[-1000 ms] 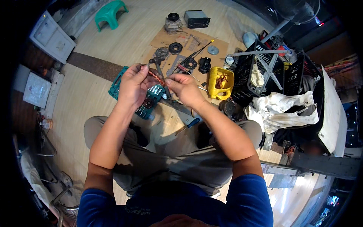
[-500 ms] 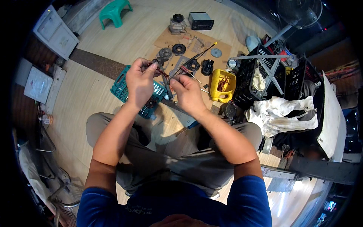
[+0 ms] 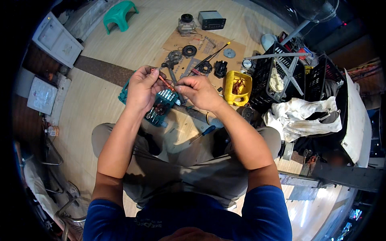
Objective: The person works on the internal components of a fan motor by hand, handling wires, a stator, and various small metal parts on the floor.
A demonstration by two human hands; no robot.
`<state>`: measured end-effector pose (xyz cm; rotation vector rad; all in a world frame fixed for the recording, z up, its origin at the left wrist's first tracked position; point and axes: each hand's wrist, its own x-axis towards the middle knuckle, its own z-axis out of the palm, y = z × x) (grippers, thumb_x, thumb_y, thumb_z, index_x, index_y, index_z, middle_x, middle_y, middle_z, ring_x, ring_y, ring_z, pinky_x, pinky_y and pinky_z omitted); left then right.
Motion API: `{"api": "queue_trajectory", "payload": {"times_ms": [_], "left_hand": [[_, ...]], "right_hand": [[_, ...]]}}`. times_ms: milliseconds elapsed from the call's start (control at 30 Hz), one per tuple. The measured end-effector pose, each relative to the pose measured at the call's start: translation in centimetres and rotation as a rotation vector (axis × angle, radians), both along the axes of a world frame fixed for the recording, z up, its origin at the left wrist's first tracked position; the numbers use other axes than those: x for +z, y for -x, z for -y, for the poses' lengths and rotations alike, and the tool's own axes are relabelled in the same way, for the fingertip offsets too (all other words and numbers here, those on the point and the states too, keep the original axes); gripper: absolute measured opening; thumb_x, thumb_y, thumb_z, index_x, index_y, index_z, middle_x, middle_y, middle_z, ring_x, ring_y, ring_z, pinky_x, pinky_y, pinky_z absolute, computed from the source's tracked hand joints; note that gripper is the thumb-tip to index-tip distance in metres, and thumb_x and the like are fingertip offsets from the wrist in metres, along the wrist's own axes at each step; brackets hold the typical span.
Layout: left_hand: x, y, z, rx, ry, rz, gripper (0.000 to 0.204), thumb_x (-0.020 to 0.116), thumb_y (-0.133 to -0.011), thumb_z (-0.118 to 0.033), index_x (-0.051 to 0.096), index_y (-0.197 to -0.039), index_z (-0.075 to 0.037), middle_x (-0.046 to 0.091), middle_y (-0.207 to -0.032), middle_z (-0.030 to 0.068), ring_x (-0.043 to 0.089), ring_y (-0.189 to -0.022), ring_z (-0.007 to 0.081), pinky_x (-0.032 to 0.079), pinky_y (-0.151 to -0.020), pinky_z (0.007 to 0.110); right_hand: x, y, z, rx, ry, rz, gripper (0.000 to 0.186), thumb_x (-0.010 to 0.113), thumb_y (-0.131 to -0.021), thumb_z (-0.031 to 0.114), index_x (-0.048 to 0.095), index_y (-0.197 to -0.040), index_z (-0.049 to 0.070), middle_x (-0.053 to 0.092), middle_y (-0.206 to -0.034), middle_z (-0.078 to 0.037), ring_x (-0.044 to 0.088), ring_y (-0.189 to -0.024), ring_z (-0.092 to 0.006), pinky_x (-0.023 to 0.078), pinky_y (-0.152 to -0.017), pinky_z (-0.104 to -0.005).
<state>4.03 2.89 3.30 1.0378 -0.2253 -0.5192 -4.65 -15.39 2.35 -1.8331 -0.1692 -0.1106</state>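
Note:
A twisted bundle of copper wire (image 3: 165,82) is stretched between my two hands above the floor. My left hand (image 3: 140,90) closes round its upper end, thumb on top. At the lower end, my right hand (image 3: 197,93) pinches the wire between thumb and fingers. Below my left hand lies an open teal socket set case (image 3: 123,94) with bright sockets in it, partly covered by the hand and forearm. To the right of my right hand stands a cut-open yellow plastic jug (image 3: 246,90) holding loose copper wire (image 3: 239,85).
Beyond my hands a cardboard sheet (image 3: 201,50) carries black rings and several dismantled parts. A blue-handled screwdriver (image 3: 208,130) lies between my feet. On the right are black crates (image 3: 261,76) and a white cloth (image 3: 301,118). A green stool (image 3: 120,16) stands far left.
The copper wire has turned and now shows plainly between my hands. My left hand has rolled and shifted slightly down and left; my right hand has moved slightly.

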Motion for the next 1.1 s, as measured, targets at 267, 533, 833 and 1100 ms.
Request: {"api": "queue_trajectory", "payload": {"times_ms": [267, 533, 833, 1100], "left_hand": [[0.9, 1.1, 1.5, 0.231, -0.353, 0.341, 0.008, 0.061, -0.090, -0.005, 0.056, -0.088, 0.002, 0.062, -0.074, 0.0054, 0.060, -0.061, 0.0100, 0.051, -0.057, 0.024], [0.7, 1.8, 1.7, 0.237, -0.604, 0.551, 0.012, 0.063, -0.089, -0.006, 0.057, -0.083, 0.002, 0.062, -0.073, 0.0033, 0.058, -0.063, 0.0077, 0.047, -0.057, 0.024], [1.1, 1.7, 1.6, 0.049, -0.452, 0.243, 0.016, 0.063, -0.090, -0.015, 0.057, -0.089, 0.001, 0.061, -0.078, 0.0043, 0.058, -0.067, 0.0104, 0.048, -0.060, 0.025], [-0.9, 0.7, 0.6, -0.180, -0.355, 0.246, 0.022, 0.058, -0.092, -0.010, 0.060, -0.108, 0.005, 0.066, -0.092, 0.0086, 0.063, -0.082, 0.0148, 0.051, -0.076, 0.027]], "right_hand": [[1.5, 0.5, -0.6, -0.109, 0.390, 0.151, 0.014, 0.063, -0.086, 0.016, 0.065, -0.085, 0.002, 0.061, -0.069, -0.014, 0.062, -0.066, -0.0288, 0.047, -0.062, -0.0360], [1.9, 1.0, -1.0, -0.075, 0.523, 0.080, 0.021, 0.066, -0.082, 0.023, 0.062, -0.077, 0.002, 0.062, -0.072, -0.019, 0.063, -0.072, -0.0373, 0.049, -0.066, -0.0460], [0.5, 1.7, -1.9, -0.155, 0.671, 0.259, 0.020, 0.067, -0.080, 0.017, 0.057, -0.072, 0.002, 0.060, -0.069, -0.017, 0.060, -0.068, -0.0375, 0.048, -0.060, -0.0453], [0.6, 1.6, -1.2, -0.092, 0.507, 0.166, 0.020, 0.066, -0.082, 0.023, 0.066, -0.081, 0.004, 0.064, -0.076, -0.019, 0.062, -0.077, -0.0388, 0.049, -0.067, -0.0478]]}}
